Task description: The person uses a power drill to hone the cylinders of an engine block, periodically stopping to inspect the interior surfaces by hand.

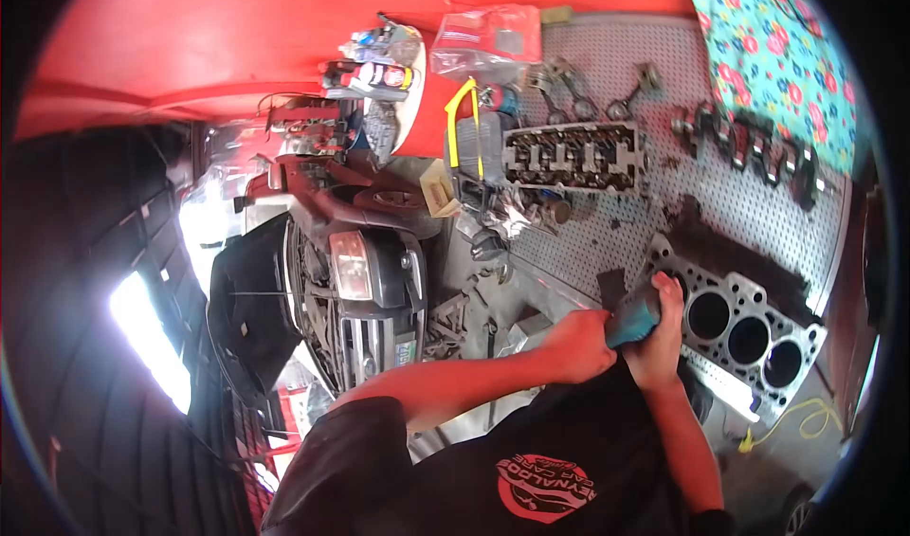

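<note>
Both my hands are closed on a teal handheld power tool [633,317] at the near left end of an engine block [751,294]. My left hand [580,346] wraps round its lower end. My right hand [661,332] grips the other side, with fingers reaching up along the body. The tool's working end is hidden, and its outline overlaps the block's edge. The block lies tilted with its row of large round cylinder bores facing up. A small dark flat piece [611,282] lies just beyond the tool.
On the perforated metal table [569,252] lie a cylinder head [573,160], pistons with connecting rods [621,108], a crankshaft [749,147] and a floral cloth [777,53]. A vehicle [379,280] with its hood raised stands to the left. A yellow cord [806,413] lies at right.
</note>
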A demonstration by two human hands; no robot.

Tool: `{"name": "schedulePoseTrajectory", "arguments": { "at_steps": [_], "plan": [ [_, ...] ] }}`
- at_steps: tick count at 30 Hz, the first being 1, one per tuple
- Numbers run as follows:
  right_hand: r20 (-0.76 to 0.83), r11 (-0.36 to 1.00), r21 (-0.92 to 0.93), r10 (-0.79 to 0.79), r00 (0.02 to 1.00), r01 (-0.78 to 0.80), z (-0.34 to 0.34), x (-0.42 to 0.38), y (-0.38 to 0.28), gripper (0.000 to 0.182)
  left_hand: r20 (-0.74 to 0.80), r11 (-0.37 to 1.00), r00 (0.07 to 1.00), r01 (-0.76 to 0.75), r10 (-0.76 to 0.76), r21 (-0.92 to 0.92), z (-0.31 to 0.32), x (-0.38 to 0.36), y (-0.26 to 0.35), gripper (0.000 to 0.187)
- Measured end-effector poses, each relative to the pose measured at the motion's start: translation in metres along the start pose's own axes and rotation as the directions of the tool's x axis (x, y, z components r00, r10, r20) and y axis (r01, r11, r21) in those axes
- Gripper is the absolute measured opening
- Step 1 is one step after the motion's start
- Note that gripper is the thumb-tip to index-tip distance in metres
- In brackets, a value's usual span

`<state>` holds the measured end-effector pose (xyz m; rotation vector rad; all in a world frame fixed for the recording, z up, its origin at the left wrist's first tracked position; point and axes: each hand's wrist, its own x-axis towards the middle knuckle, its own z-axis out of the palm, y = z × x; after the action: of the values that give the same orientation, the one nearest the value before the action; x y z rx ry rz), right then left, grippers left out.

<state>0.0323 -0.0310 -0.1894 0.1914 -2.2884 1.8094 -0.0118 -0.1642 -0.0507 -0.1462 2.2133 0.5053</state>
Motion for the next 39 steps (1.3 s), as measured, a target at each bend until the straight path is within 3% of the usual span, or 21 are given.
{"name": "schedulePoseTrajectory", "arguments": {
  "at_steps": [10, 13, 23, 25, 26, 27, 28, 29, 36, 39],
  "plan": [
    [0.024, 0.991, -0.093, 0.098, 0.995, -0.095, -0.007, 0.006, -0.004, 0.11, -0.011, 0.999, 0.999, -0.035, 0.035, 0.012, 0.005, 0.016, -0.002, 0.036],
    [0.002, 0.989, -0.028, 0.148, 0.989, -0.148, -0.002, 0.001, -0.001, 0.113, -0.001, 0.999, 0.999, -0.049, 0.049, 0.02, 0.004, 0.018, -0.003, 0.035],
    [-0.018, 0.994, 0.039, -0.105, 0.994, 0.106, -0.007, 0.016, -0.015, 0.121, -0.03, 0.999, 1.0, 0.005, -0.004, 0.04, -0.023, -0.014, 0.006, 0.041],
    [0.053, 0.997, 0.048, -0.066, 0.996, 0.063, -0.012, 0.019, -0.024, 0.122, -0.002, 0.998, 0.999, 0.054, -0.054, 0.019, -0.027, -0.024, 0.012, 0.04],
    [0.038, 0.993, 0.072, -0.1, 0.994, 0.097, -0.009, 0.017, -0.021, 0.119, 0.012, 0.995, 0.995, 0.096, -0.096, 0.007, -0.031, -0.029, 0.015, 0.038],
    [0.109, 0.999, 0.029, -0.033, 0.993, 0.03, -0.016, 0.023, -0.031, 0.106, 0.002, 0.996, 0.996, 0.086, -0.086, 0.027, -0.033, -0.034, 0.017, 0.036],
    [0.007, 0.985, 0.094, -0.146, 0.989, 0.145, -0.013, 0.025, -0.029, 0.091, -0.011, 0.996, 0.997, 0.077, -0.077, 0.043, -0.035, -0.039, 0.018, 0.034],
    [0.034, 0.991, 0.074, -0.117, 0.993, 0.114, -0.011, 0.021, -0.031, 0.081, 0.0, 0.992, 0.993, 0.121, -0.121, 0.029, -0.038, -0.044, 0.022, 0.031],
    [-0.055, 0.98, 0.002, -0.196, 0.979, 0.197, -0.009, 0.024, -0.052, 0.066, 0.002, 0.963, 0.963, 0.268, -0.268, -0.017, -0.051, -0.071, 0.038, 0.029],
    [-0.092, 0.97, -0.003, -0.243, 0.966, 0.244, -0.011, 0.029, -0.06, 0.064, 0.014, 0.965, 0.967, 0.257, -0.256, -0.057, -0.056, -0.083, 0.037, 0.027]
  ]
}}
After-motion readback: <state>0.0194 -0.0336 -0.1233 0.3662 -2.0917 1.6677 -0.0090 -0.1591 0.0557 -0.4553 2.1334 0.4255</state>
